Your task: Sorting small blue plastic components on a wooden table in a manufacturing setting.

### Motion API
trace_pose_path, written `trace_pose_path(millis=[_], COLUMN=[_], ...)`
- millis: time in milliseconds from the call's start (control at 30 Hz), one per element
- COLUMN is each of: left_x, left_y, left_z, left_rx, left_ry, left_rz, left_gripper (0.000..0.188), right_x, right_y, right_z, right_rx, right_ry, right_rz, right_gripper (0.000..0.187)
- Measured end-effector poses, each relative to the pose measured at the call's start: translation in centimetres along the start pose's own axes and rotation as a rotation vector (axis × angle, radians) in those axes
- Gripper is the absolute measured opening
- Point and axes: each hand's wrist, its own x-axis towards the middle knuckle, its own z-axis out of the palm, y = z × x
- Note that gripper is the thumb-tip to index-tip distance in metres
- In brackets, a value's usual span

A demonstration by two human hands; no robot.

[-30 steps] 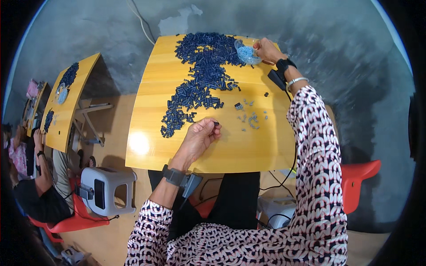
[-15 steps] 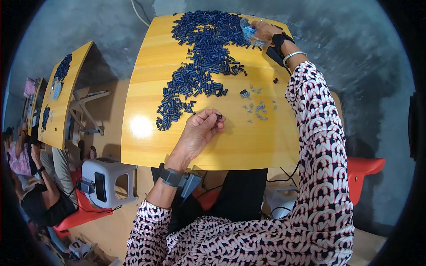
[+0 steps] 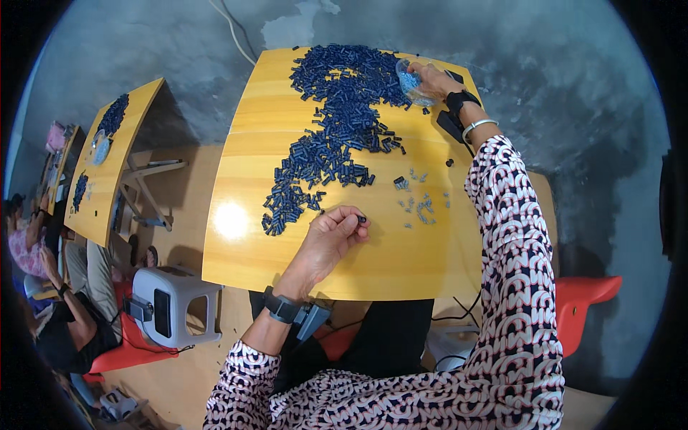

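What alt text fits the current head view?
A person's left hand pinches a small dark piece over a yellow table; the right hand is at a clear bowl of blue bits, beside a heap of dark pieces.

Grey wall point(image 3: 573, 179), tan floor point(image 3: 204, 165)

Past the glossy yellow table point(image 3: 401, 269), where light throws a white glare point(image 3: 231, 223) at left, we find the wall mottled with pale patches. To our left stand a second yellow table point(image 3: 135, 122) on slanted legs point(image 3: 152, 170), a grey plastic stool point(image 3: 183, 285) and a red chair point(image 3: 123, 360).
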Motion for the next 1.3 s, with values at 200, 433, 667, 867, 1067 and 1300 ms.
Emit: trace_pose_path(millis=[200,433,667,867,1067,1300], left_x=[0.2,-0.1,0.3,0.3,0.3,0.6], left_y=[0.0,0.4,0.1,0.1,0.1,-0.1], left_z=[0.4,0.1,0.0,-0.5,-0.3,-0.4], left_rx=[-0.002,0.004,-0.028,-0.022,-0.027,-0.026], left_ry=[-0.021,0.011,-0.012,-0.018,-0.034,-0.038], left_rz=[-0.003,-0.018,-0.026,-0.019,-0.012,0.004], left_gripper=[0.014,0.013,0.013,0.017,0.017,0.016], right_x=[1.2,1.4,3.0,1.4,1.0,-0.2], right_y=[1.8,0.7,4.3,2.7,3.1,3.5], right_z=[0.5,0.6,1.8,0.8,0.0,-2.0], right_rx=[0.105,0.111,0.499,0.819,1.186,1.401], right_ry=[0.067,0.034,0.137,0.061,0.135,-0.035], right_rz=[-0.195,-0.066,-0.115,0.054,0.154,0.131], right_gripper=[0.038,0.035,0.026,0.016,0.014,0.017])
